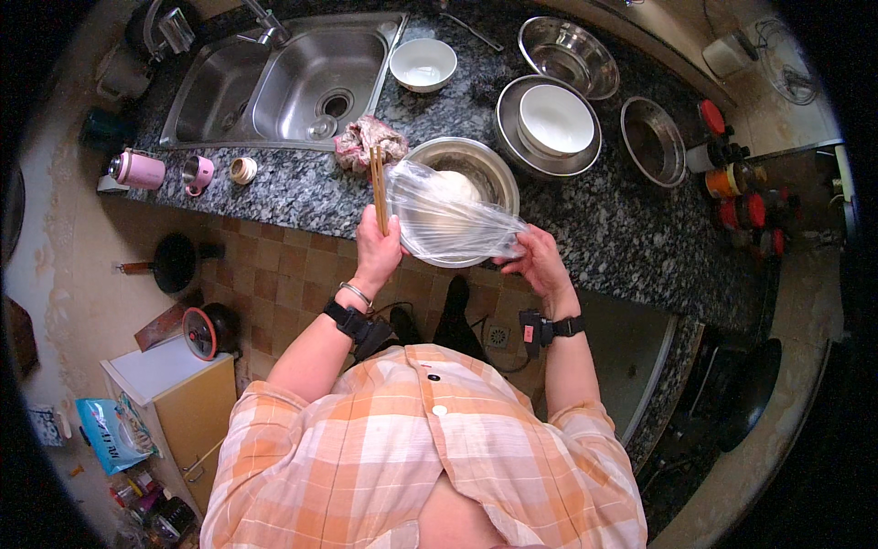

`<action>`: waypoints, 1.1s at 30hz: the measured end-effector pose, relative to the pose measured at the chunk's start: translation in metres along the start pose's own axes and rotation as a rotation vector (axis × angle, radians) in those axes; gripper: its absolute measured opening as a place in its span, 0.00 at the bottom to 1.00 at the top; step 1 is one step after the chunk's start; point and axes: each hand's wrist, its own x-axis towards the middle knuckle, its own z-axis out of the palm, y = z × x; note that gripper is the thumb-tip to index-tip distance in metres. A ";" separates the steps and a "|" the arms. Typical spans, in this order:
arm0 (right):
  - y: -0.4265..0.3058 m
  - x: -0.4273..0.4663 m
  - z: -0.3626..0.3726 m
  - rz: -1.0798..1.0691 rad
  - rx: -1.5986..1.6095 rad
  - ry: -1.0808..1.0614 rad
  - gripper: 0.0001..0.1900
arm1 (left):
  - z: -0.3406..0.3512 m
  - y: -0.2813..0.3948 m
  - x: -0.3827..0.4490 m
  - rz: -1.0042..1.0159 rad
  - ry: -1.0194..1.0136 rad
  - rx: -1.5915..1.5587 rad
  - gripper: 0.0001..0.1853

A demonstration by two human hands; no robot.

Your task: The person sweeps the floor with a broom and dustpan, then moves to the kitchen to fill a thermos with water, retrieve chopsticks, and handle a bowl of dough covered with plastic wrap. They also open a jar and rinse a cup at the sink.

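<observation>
A steel bowl at the counter's front edge holds a ball of pale dough. Clear plastic film lies over the dough and the near part of the bowl, leaving the bowl's far right part uncovered. My left hand holds a pair of wooden chopsticks upright at the bowl's left side, by the film's left edge. At the bowl's right, my right hand grips the gathered end of the film. A crumpled pink and white cloth rests just behind the chopsticks.
Behind the bowl are a white bowl, stacked white bowls on a steel basin, and more steel basins. The double sink is at the back left, with a pink flask and pink cup before it. Jars line the right.
</observation>
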 end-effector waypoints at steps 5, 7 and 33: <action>0.017 -0.002 0.003 -0.080 0.005 0.131 0.04 | 0.002 0.004 -0.003 -0.048 0.023 -0.030 0.04; 0.022 -0.003 0.004 -0.116 0.021 0.166 0.04 | 0.003 0.006 -0.003 -0.042 0.016 -0.034 0.04; 0.000 0.042 0.008 -0.258 -0.187 0.334 0.09 | -0.009 0.017 0.001 -0.022 -0.022 0.210 0.07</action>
